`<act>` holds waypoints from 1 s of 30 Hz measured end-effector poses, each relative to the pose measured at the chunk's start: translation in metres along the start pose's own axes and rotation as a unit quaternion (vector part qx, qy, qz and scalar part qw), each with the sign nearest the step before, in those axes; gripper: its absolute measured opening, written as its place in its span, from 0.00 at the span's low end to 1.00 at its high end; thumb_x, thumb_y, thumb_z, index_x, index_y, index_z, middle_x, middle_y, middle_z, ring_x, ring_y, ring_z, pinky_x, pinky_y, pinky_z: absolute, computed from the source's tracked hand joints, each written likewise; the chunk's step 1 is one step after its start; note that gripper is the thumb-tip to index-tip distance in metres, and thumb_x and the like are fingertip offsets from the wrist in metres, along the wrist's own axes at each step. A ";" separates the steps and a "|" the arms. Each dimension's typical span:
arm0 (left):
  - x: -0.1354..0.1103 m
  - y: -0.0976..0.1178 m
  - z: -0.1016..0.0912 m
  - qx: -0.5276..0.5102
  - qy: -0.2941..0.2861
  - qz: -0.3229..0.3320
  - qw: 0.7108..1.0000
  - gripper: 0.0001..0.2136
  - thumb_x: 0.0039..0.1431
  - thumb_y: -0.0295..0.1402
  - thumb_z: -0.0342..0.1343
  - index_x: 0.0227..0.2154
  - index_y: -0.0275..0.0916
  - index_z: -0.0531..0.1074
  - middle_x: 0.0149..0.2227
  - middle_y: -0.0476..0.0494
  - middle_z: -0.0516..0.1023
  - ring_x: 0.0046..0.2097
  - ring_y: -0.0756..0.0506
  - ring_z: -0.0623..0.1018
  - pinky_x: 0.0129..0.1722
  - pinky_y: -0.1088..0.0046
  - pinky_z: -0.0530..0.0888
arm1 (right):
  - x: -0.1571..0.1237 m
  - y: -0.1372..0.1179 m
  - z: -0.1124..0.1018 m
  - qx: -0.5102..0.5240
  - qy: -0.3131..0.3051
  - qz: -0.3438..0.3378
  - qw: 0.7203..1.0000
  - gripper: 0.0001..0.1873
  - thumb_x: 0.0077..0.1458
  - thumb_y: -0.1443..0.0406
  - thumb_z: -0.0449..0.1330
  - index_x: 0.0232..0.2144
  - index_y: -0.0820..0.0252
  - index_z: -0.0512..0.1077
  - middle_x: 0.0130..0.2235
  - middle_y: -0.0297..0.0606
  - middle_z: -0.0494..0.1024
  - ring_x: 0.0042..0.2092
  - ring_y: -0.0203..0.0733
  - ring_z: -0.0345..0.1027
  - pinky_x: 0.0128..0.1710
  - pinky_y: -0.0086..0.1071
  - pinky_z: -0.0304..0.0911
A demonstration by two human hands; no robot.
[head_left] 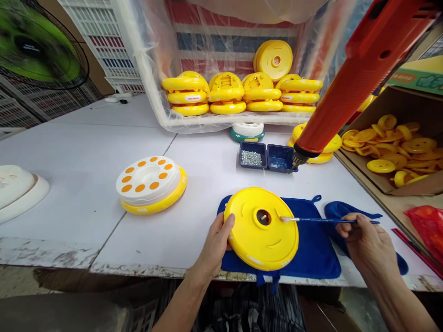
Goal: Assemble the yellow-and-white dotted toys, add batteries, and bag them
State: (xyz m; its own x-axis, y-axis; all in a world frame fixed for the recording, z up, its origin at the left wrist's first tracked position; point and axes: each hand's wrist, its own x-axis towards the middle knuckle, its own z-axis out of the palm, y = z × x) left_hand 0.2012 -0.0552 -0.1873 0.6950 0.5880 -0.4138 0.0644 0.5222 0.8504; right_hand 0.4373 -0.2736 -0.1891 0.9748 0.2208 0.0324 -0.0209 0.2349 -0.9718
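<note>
My left hand [217, 237] grips the left edge of a round yellow plastic housing [259, 244], which has a hole in its middle with a small pale post inside. It is tilted above a dark blue cloth pad [316, 253]. In my right hand [368, 240] is a thin blue-handled paintbrush [321, 220], pinched between the fingers. Its bristle tip touches the face of the housing, right of the hole. A second blue cloth [337, 212] lies under and beside the right hand.
An orange-red electric screwdriver [341, 83] hangs at upper right over dark trays [252, 157], one holding screws. A white disc with orange dots on a yellow base [150, 184] sits left. Behind, a plastic-lined crate [194, 123] holds stacked housings. A cardboard box [367, 175] contains yellow parts.
</note>
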 end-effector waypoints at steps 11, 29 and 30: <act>0.000 0.001 0.002 -0.011 0.006 0.000 1.000 0.24 0.53 0.52 0.63 0.44 0.37 0.72 0.38 0.44 0.75 0.39 0.45 0.74 0.32 0.73 0.77 | -0.002 -0.004 -0.002 0.032 0.012 -0.003 0.999 0.15 0.43 0.58 0.72 0.21 0.60 0.73 0.23 0.32 0.67 0.24 0.32 0.58 0.18 0.25 0.56; -0.002 -0.003 0.002 -0.005 0.008 0.004 1.000 0.26 0.54 0.54 0.62 0.45 0.38 0.72 0.35 0.46 0.75 0.36 0.47 0.73 0.28 0.77 0.72 | -0.024 0.000 0.077 -0.029 -0.105 -0.056 0.992 0.14 0.58 0.54 0.63 0.28 0.58 0.77 0.24 0.33 0.73 0.26 0.35 0.65 0.26 0.28 0.61; -0.002 -0.003 0.002 -0.003 0.007 0.004 1.000 0.26 0.54 0.54 0.62 0.45 0.38 0.72 0.35 0.45 0.75 0.36 0.47 0.73 0.29 0.77 0.73 | -0.024 0.000 0.077 -0.027 -0.102 -0.059 0.993 0.14 0.58 0.54 0.63 0.28 0.57 0.77 0.24 0.32 0.72 0.26 0.35 0.65 0.26 0.28 0.61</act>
State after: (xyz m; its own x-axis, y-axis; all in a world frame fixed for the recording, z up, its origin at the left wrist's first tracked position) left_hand 0.2009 -0.0590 -0.1885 0.6849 0.6016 -0.4111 0.0537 0.5211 0.8518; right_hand 0.3972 -0.2057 -0.1722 0.9042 0.3836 0.1879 0.1075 0.2214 -0.9692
